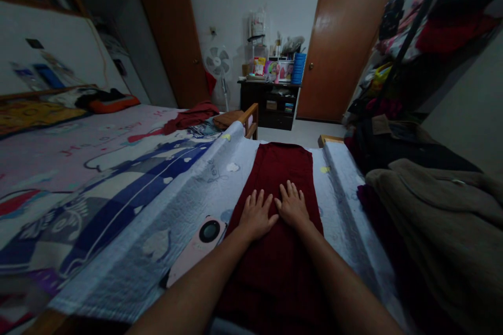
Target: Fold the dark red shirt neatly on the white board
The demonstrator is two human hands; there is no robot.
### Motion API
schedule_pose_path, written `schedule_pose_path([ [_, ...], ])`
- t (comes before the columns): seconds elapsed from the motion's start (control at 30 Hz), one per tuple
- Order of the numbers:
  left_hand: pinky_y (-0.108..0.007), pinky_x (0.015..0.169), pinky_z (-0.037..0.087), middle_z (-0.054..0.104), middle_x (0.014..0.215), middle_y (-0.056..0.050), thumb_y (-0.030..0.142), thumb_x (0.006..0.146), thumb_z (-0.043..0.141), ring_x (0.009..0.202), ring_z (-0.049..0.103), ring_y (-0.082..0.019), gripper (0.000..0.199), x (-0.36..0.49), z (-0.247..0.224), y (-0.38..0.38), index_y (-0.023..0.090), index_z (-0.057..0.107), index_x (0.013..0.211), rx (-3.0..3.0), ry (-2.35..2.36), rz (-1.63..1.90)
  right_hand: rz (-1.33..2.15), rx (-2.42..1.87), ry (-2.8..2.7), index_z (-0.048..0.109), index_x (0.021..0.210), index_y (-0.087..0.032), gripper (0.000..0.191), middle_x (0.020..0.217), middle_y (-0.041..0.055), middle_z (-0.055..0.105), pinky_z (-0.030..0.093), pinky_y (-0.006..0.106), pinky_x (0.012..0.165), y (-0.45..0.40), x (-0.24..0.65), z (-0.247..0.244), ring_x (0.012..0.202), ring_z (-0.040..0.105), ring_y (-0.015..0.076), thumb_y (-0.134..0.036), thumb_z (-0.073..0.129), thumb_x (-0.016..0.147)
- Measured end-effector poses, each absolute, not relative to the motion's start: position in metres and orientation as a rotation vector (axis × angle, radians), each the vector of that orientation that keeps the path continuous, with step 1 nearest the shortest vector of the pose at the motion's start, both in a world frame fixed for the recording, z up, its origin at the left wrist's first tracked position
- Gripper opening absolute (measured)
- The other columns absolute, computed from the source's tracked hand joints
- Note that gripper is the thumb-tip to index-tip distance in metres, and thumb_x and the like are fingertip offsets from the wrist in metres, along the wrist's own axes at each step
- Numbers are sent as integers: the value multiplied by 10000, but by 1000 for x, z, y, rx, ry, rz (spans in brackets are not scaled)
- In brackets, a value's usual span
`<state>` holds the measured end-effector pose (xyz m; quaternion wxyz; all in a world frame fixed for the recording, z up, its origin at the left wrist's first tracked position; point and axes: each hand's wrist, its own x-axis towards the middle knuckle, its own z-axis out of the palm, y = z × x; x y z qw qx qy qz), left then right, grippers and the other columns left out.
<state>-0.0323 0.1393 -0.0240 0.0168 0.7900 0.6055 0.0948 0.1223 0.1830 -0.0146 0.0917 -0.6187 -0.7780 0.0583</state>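
Observation:
A dark red garment (281,167), folded into a long strip, lies on a pale blue quilted cover (220,178). Its exact kind I cannot make out. Both palms rest flat on the cloth near its middle, side by side. My left hand (257,214) has its fingers spread, with the thumb pointing toward the other hand. Slightly farther forward, my right hand (293,204) also lies with fingers apart. Neither one grips the fabric. Left of the garment, partly behind my left forearm, is a pink phone (194,251) with a big round camera.
On the left is a bed with a patterned sheet (118,167) and rumpled clothes (192,118). Piled clothes (440,209) border the right side. Farther off stand a white fan (219,65), a dark cabinet (255,97) and a wooden door (346,36).

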Motion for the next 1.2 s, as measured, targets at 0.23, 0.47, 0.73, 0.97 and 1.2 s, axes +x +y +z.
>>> schedule_pose_path([
  [0.23,-517,1133,179,308,1537,-137,640,883,374,1421,224,-351,728,-31,-23,137,226,320,1480,2470,1897,350,216,-1915,-2163,278,1488,-83,727,1568,170,200,171,518,1129,189,123,-21,1438,169,339,-533,373,924],
  [0.47,-513,1129,185,316,1533,-135,644,882,367,1420,226,-356,735,-30,-20,137,220,324,1480,2462,1919,329,329,-1758,-2119,483,1353,-106,496,1467,177,417,294,446,1103,198,143,-13,1369,366,256,-298,443,897],
  [0.73,-495,1129,183,316,1534,-138,625,903,323,1418,228,-356,709,-30,-21,135,216,327,1481,2481,1931,323,180,-1593,-2426,463,1381,-137,519,1503,139,375,248,483,1125,115,151,-10,1394,313,282,-351,461,907],
  [0.97,-485,1132,175,319,1534,-134,642,896,323,1420,225,-347,722,-29,-21,135,212,334,1476,2464,1942,318,162,-1710,-2462,396,1438,-165,555,1546,96,301,200,479,1144,79,156,-8,1426,246,268,-363,445,923],
  [1.2,-506,1148,142,327,1524,-148,502,903,441,1417,240,-319,621,-29,-4,127,179,390,1431,2481,1852,458,226,-1532,-2377,513,1337,-155,459,1491,119,399,265,493,1130,49,165,0,1382,336,271,-242,478,887],
])
